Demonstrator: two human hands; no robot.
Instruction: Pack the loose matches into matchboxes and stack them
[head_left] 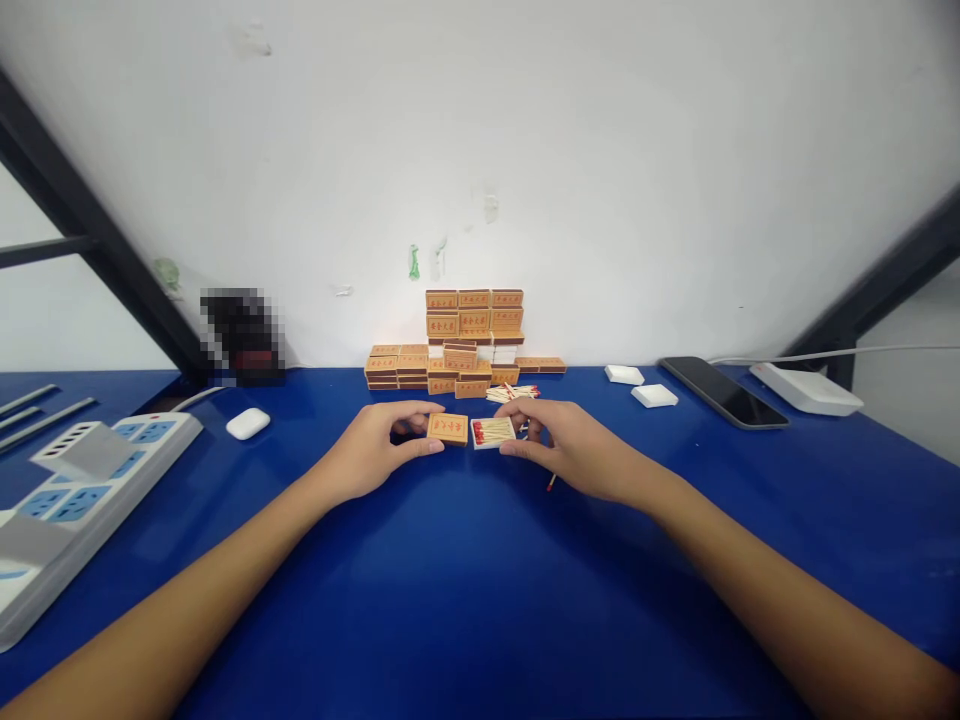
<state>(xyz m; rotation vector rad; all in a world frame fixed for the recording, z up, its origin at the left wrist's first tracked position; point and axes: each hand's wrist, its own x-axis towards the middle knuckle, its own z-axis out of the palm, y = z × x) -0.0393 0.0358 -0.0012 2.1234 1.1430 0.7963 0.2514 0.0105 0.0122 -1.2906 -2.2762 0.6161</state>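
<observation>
Between the thumb and fingers of my left hand (379, 447) is an orange matchbox sleeve (448, 429) with red lettering. My right hand (574, 447) grips the right end of a white matchbox tray (475, 440), which holds matches (495, 431) whose red heads point left. Sleeve and tray are level with each other, a narrow gap apart. Just behind the tray lies a loose pile of matches (513, 393), partly hidden by my right fingers. A single match (553, 482) rests on the table below my right hand.
Stacked matchboxes (474, 322) stand against the wall. A power strip (97, 500) and a white earbud case (247, 424) are on the left. On the right lie a phone (724, 392), white square pieces (654, 396) and a white box (806, 388). Dark metal frames flank the blue table (480, 600).
</observation>
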